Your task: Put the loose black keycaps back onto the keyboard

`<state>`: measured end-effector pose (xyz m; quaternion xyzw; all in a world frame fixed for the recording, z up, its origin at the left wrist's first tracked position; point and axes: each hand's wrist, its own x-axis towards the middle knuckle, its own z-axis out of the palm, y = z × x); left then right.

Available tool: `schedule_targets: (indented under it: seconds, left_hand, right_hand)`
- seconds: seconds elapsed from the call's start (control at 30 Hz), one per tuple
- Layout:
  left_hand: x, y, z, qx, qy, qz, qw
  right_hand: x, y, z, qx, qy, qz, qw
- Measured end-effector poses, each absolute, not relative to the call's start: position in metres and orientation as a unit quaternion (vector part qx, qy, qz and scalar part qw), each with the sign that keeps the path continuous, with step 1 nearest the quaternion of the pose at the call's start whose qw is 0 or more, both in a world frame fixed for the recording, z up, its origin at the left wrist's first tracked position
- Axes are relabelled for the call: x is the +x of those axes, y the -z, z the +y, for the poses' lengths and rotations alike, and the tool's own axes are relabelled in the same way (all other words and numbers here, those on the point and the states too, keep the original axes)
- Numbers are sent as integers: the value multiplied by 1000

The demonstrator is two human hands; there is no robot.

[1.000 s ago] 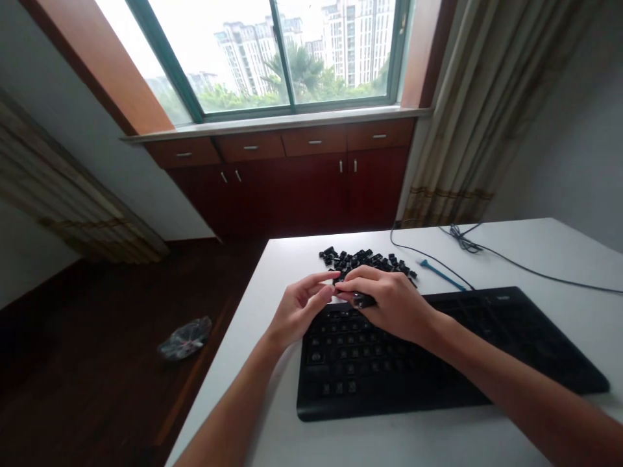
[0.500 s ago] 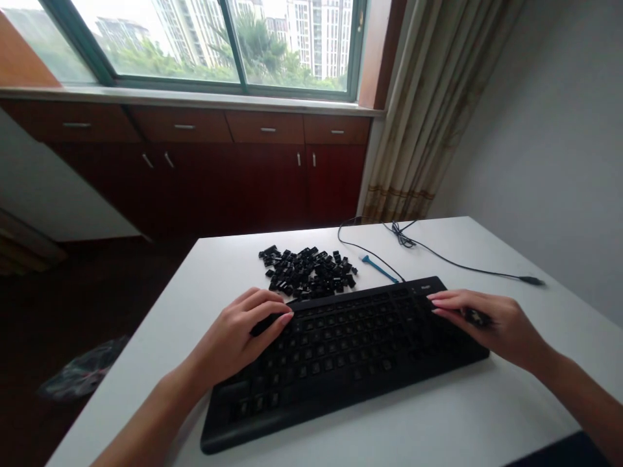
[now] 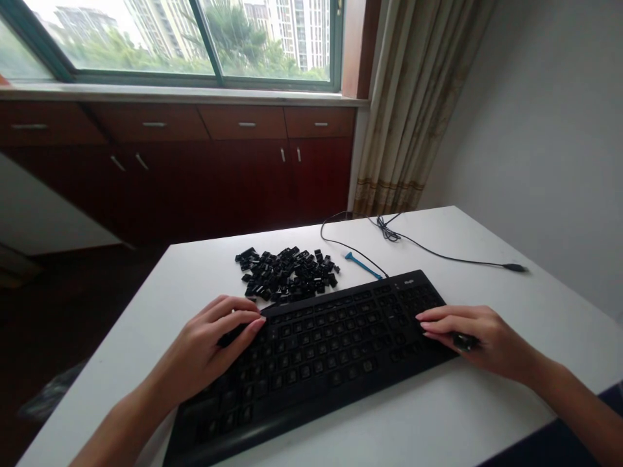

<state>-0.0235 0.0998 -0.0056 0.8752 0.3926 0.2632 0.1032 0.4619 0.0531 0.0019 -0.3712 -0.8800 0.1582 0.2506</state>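
just beside the keyboard's edge [image 3: 450, 350], the right grip [image 3: 487, 342] clenches a black keycap [image 3: 463, 341]; left grip [image 3: 204, 350] unclear.

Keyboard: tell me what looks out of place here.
A heap of loose black keycaps lies on the white table behind the black keyboard. That looks odd because keycaps belong on a board. The keyboard's rows may be missing caps, but the view is too dark to be sure.

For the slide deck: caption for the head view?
Left hand and right hand at a black keyboard, loose black keycaps piled behind it.
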Motion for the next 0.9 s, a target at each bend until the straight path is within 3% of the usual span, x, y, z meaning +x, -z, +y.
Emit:
schedule_targets:
  seconds: [0.57, 0.67, 0.77, 0.83, 0.9]
  left_hand:
    - [-23, 5, 99, 871, -271, 398, 97]
    - [-23, 5, 99, 869, -269, 403, 97]
    - [-22, 4, 99, 871, -268, 401, 97]
    - [-21, 3, 99, 872, -265, 399, 99]
    - [-20, 2, 99, 873, -260, 401, 100]
  right_hand:
    - [457, -16, 45, -389, -149, -883, 218]
    - [450, -21, 44, -429, -186, -834, 293]
    - [433, -31, 44, -453, -301, -702, 459]
    - [415, -42, 45, -426, -393, -604, 547]
    - [397, -52, 45, -377, -453, -561, 582]
